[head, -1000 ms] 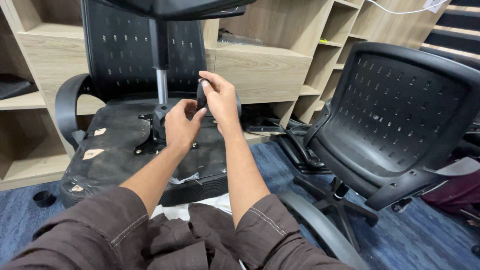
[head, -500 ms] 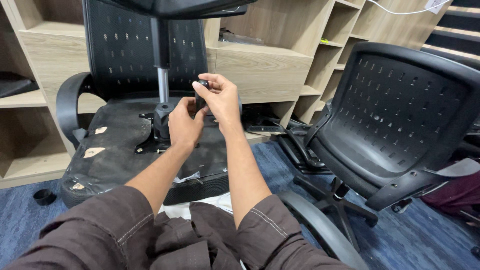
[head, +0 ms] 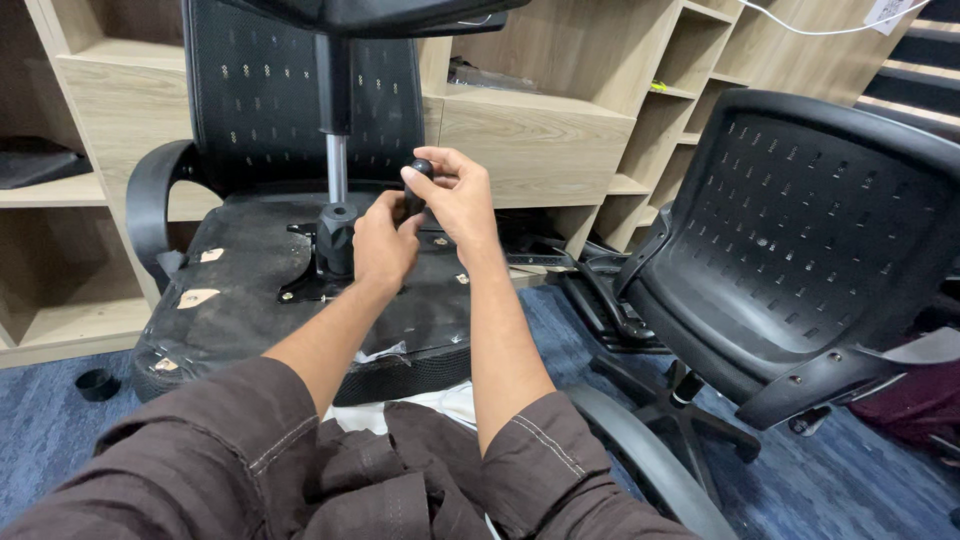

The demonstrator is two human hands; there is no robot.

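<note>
To your right stands a black mesh office chair [head: 800,250], well apart from the pale wooden shelving [head: 540,130] behind it. You have blue carpet [head: 40,430] underfoot, with a small black cap [head: 97,384] lying at the left.

We've got both arms stretched out in front, brown sleeves pushed up to the elbows. Our left hand [head: 383,243] is curled loosely with knuckles up, and our right hand [head: 455,196] sits just above it, fingertips pinched together, wrists nearly touching.
</note>
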